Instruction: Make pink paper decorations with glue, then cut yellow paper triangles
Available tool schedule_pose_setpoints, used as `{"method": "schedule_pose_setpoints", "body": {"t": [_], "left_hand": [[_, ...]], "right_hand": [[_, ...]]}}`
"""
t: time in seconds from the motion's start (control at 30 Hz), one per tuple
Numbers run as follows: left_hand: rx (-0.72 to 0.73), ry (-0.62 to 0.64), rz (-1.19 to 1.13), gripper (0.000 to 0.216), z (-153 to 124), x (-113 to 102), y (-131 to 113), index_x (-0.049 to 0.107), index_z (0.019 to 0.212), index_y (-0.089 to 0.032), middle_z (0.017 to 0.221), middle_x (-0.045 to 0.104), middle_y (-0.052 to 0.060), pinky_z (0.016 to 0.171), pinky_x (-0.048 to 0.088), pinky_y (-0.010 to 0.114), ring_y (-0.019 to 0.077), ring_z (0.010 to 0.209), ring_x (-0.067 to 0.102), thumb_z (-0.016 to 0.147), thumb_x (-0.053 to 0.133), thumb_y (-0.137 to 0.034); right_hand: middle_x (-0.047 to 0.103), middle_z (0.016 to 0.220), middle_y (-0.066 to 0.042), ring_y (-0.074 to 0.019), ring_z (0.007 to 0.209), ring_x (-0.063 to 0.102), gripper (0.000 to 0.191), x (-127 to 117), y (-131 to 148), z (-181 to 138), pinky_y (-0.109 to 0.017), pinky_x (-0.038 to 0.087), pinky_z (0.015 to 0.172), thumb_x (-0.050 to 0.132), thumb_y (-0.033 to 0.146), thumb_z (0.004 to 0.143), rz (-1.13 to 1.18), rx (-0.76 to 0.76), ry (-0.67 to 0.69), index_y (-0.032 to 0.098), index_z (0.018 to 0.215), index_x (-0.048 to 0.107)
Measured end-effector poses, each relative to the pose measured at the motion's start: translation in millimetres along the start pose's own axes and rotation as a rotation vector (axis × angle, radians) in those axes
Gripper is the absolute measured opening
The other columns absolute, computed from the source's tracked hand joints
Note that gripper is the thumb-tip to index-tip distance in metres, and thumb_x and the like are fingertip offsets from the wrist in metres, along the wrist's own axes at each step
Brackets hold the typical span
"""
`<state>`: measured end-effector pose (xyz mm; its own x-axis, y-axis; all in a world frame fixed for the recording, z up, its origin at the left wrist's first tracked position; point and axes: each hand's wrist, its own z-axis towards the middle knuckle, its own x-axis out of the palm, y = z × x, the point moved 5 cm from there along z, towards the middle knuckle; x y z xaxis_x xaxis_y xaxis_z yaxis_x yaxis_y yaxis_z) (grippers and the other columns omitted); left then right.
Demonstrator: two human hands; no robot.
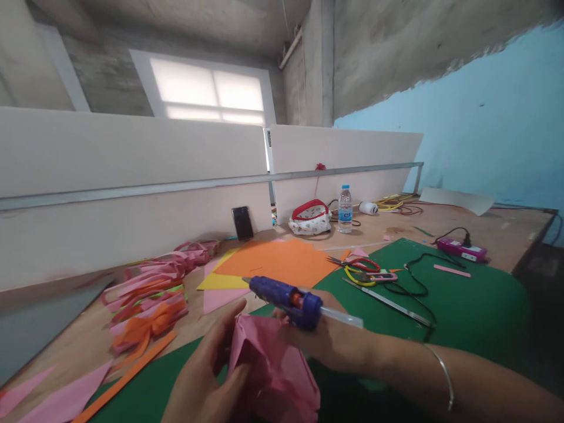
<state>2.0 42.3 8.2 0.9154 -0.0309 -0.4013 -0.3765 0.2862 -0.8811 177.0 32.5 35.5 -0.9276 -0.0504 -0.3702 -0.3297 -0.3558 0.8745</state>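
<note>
My left hand is wrapped round a crumpled pink paper shape low in the middle of the view, thumb and fingers pressed on its left side. My right hand grips a blue glue gun with an orange trigger and a clear glue stick poking out of its back. The gun's nozzle points left, just above the pink paper. A thin bangle sits on my right wrist. Both hands hover over a green cutting mat.
Orange, yellow and pink paper sheets lie beyond the hands. A heap of pink and orange paper strips is at left. Scissors, a metal ruler, black cable, a power strip, a water bottle, a pouch and a phone stand further back.
</note>
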Motion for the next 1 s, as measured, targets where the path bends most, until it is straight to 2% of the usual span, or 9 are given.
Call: {"method": "schedule_pose_setpoints", "body": {"t": [0.1,0.17,0.33,0.47,0.57,0.73,0.83,1.0], "left_hand": [[-0.005,-0.061,0.053,0.053,0,-5,-4,0.048,0.125,-0.027,0.127,0.060,0.002,0.085,0.052,0.033,0.0245,0.109,0.061,0.073,0.053,-0.032],[-0.006,-0.063,0.107,0.050,0,-7,-7,0.049,0.122,-0.027,0.123,0.062,0.003,0.089,0.050,0.035,0.0257,0.112,0.059,0.073,0.054,-0.035],[-0.055,-0.111,0.098,0.045,-5,-8,-12,0.047,0.115,-0.029,0.106,0.067,0.002,0.085,0.050,0.043,0.0278,0.092,0.066,0.073,0.055,-0.045],[-0.016,-0.165,0.085,0.049,-7,-7,-13,0.049,0.112,-0.028,0.099,0.069,0.003,0.078,0.052,0.041,0.0284,0.088,0.068,0.073,0.054,-0.057],[-0.008,-0.157,0.074,0.051,-7,-6,-11,0.048,0.114,-0.028,0.093,0.071,0.002,0.074,0.052,0.040,0.0280,0.084,0.068,0.073,0.053,-0.059],[0.018,-0.206,0.083,0.045,-9,-8,-15,0.053,0.111,-0.028,0.099,0.069,0.002,0.079,0.049,0.037,0.0269,0.090,0.066,0.074,0.056,-0.053],[0.009,-0.186,0.053,0.047,-10,-7,-14,0.051,0.112,-0.029,0.101,0.068,0.001,0.080,0.049,0.037,0.0268,0.093,0.065,0.073,0.056,-0.054],[0.032,-0.195,0.057,0.050,-9,-9,-13,0.051,0.113,-0.029,0.108,0.066,0.002,0.085,0.048,0.038,0.0272,0.097,0.064,0.072,0.057,-0.056]], "right_hand": [[0.053,0.071,0.004,-0.0110,0.063,0.048,0.014,-16,16,-11,-0.022,0.038,0.059,0.068,0.024,0.073,-0.107,-0.110,0.000,0.018,0.073,0.055],[0.053,0.070,0.004,-0.0104,0.063,0.047,0.017,-22,23,-19,-0.022,0.036,0.059,0.068,0.026,0.075,-0.165,-0.157,0.059,0.018,0.071,0.053],[0.052,0.072,0.004,-0.0098,0.063,0.045,0.024,-26,18,-30,-0.021,0.033,0.057,0.070,0.033,0.075,-0.329,-0.108,0.147,0.017,0.070,0.052],[0.053,0.073,0.004,-0.0093,0.063,0.046,0.023,-23,17,-28,-0.021,0.032,0.057,0.070,0.032,0.075,-0.364,-0.125,0.147,0.018,0.072,0.053],[0.054,0.072,0.004,-0.0093,0.063,0.046,0.022,-22,15,-26,-0.020,0.032,0.057,0.071,0.031,0.074,-0.374,-0.101,0.140,0.018,0.072,0.053],[0.054,0.074,0.003,-0.0101,0.063,0.047,0.022,-20,12,-26,-0.021,0.032,0.056,0.068,0.033,0.076,-0.408,-0.106,0.162,0.018,0.074,0.054],[0.054,0.074,0.003,-0.0103,0.064,0.046,0.024,-19,11,-26,-0.021,0.032,0.056,0.067,0.037,0.077,-0.416,-0.116,0.177,0.018,0.075,0.053],[0.049,0.067,0.005,-0.0091,0.059,0.040,0.028,-17,8,-30,-0.021,0.029,0.053,0.073,0.033,0.071,-0.414,-0.084,0.264,0.018,0.068,0.050]]}}
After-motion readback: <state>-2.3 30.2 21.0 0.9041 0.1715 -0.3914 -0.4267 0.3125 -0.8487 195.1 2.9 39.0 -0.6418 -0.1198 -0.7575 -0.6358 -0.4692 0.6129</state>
